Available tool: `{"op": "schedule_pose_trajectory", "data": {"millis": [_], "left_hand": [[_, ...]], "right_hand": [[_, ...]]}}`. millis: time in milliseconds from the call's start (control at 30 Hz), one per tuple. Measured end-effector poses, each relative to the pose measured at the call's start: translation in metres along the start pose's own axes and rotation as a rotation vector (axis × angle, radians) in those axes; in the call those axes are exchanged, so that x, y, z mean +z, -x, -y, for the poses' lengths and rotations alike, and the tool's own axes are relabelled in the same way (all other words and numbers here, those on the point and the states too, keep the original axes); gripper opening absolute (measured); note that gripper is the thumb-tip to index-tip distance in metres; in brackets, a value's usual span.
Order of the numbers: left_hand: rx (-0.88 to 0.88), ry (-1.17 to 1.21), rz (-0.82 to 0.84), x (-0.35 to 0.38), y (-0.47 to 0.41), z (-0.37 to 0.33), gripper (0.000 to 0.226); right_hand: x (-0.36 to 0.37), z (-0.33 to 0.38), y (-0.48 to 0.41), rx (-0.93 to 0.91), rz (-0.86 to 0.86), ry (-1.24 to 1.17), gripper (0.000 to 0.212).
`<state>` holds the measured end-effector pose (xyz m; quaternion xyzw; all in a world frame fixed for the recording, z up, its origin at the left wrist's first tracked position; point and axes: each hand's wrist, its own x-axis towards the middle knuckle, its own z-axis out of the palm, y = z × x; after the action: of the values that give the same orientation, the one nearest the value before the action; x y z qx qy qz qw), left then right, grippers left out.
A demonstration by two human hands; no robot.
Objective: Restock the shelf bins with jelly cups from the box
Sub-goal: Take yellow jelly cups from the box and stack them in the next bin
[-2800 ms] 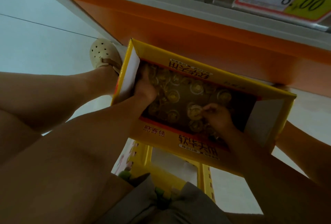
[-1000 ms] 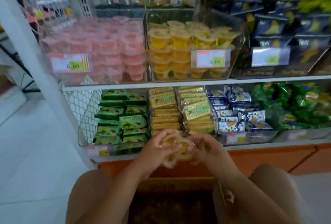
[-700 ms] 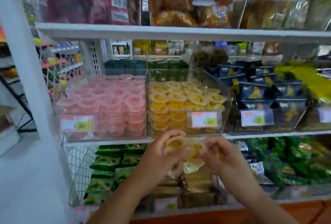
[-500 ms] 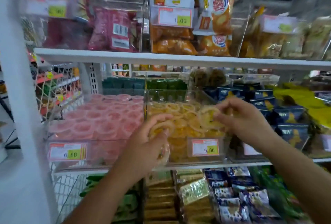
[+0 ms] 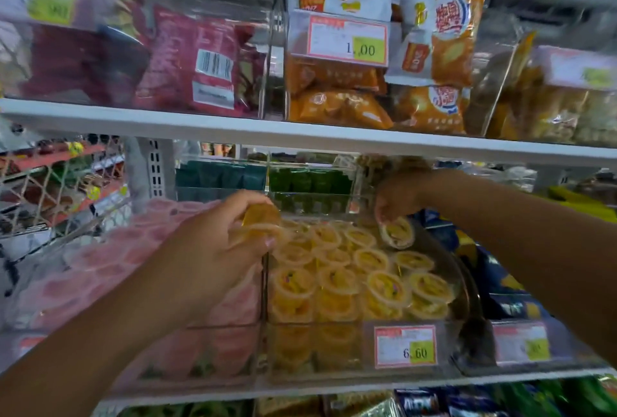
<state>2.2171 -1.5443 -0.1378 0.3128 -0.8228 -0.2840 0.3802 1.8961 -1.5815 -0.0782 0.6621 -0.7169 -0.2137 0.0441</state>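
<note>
The left hand [image 5: 217, 249] curls round several yellow plastic jelly cups [image 5: 259, 224] right above the wall between the clear plastic yellow-cup bin [image 5: 317, 348] and the pink-cup bin [image 5: 83, 333] left of the grip, so 1 could slip among the pinks. The right hand [image 5: 399, 198] pinches 1 tilted cup [image 5: 398, 233] over the heap [image 5: 340, 279] just below, where it may roll off.

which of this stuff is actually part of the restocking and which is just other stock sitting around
Part of the job:
- left hand gripping yellow jelly cups
- right hand holding a tilted jelly cup
- yellow cup bin beneath them

Just sitting there:
- pink cup bin
- orange snack bags
- red packets
- green packs
- blue packets
</note>
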Motion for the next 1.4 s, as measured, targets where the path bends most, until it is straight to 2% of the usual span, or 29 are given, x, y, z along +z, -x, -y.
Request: {"op": "schedule_pose_trajectory", "data": {"millis": [200,300,400,467,567,667,767,867,1033,1100,1200,1333,1400], "left_hand": [[-0.012,0.003,-0.006,0.001,-0.004,0.009,0.036],[-0.013,-0.006,-0.017,0.003,-0.003,0.014,0.021],[-0.016,-0.035,-0.031,0.001,-0.002,0.019,0.019],[-0.010,-0.038,-0.043,-0.001,-0.002,0.023,0.021],[0.002,-0.027,-0.062,-0.004,-0.003,0.026,0.022],[0.019,-0.035,-0.074,-0.008,-0.003,0.029,0.021],[0.032,-0.035,-0.074,-0.011,-0.005,0.027,0.021],[0.017,-0.050,-0.092,-0.014,-0.007,0.028,0.020],[0.013,0.001,-0.101,-0.020,-0.006,0.037,0.024],[0.012,0.003,-0.104,-0.022,-0.006,0.041,0.020],[0.014,-0.029,-0.109,-0.025,-0.008,0.046,0.021],[0.020,-0.027,-0.114,-0.027,-0.009,0.048,0.022],[0.020,-0.027,-0.122,-0.026,-0.009,0.048,0.022]], "right_hand": [[-0.007,0.020,-0.008,0.046,0.181,0.002,0.028],[-0.001,0.016,-0.011,0.089,0.133,-0.005,0.035],[0.005,0.005,-0.010,0.096,0.058,-0.087,0.038],[0.005,-0.002,-0.003,0.081,-0.030,-0.192,0.023],[0.001,-0.014,0.006,0.060,-0.176,-0.414,0.013],[-0.002,-0.017,0.004,0.036,-0.283,-0.659,0.027],[-0.005,-0.004,-0.002,-0.052,-0.290,-0.895,0.039],[-0.009,0.021,-0.022,-0.055,-0.323,-0.930,0.033],[-0.016,0.067,-0.067,-0.011,-0.390,-1.197,0.023],[-0.016,0.081,-0.085,0.057,-0.386,-1.235,0.021],[-0.014,0.094,-0.098,0.118,-0.292,-1.234,0.017],[-0.009,0.093,-0.093,-0.011,-0.130,-1.012,0.014],[-0.006,0.091,-0.088,-0.044,-0.104,-0.972,0.022]]}}
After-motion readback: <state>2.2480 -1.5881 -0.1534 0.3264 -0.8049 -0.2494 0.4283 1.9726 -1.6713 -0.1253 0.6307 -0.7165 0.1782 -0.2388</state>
